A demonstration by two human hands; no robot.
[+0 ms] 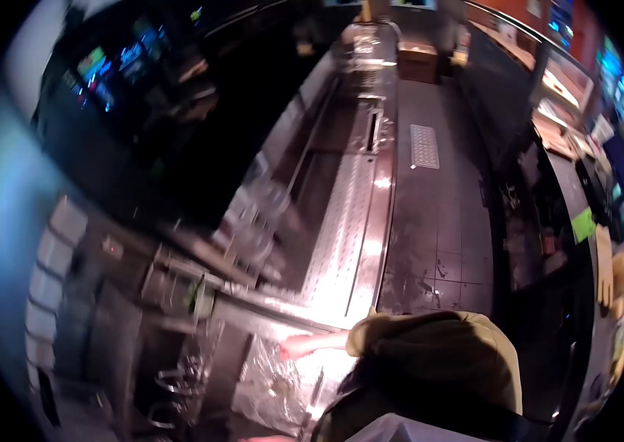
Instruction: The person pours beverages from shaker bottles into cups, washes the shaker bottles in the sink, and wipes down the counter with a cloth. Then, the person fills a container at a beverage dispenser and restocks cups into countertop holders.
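Note:
My right hand (297, 347) reaches out from an olive sleeve (437, 335) over a metal work surface, brightly lit and smeared by motion. It is at the upper edge of crinkled clear plastic (271, 387), which looks like a bag or liner. Whether the fingers grip the plastic, I cannot tell. At the bottom edge of the view, just below the plastic, a sliver of my left hand (268, 439) shows; its fingers are out of sight.
A long metal counter with a perforated drain strip (338, 236) runs away ahead, blurred clear glassware (260, 214) at its left. Right of it lies a dark tiled floor with a white mat (424, 146). A cluttered shelf (566, 162) lines the right side; white blocks (50, 280) stand left.

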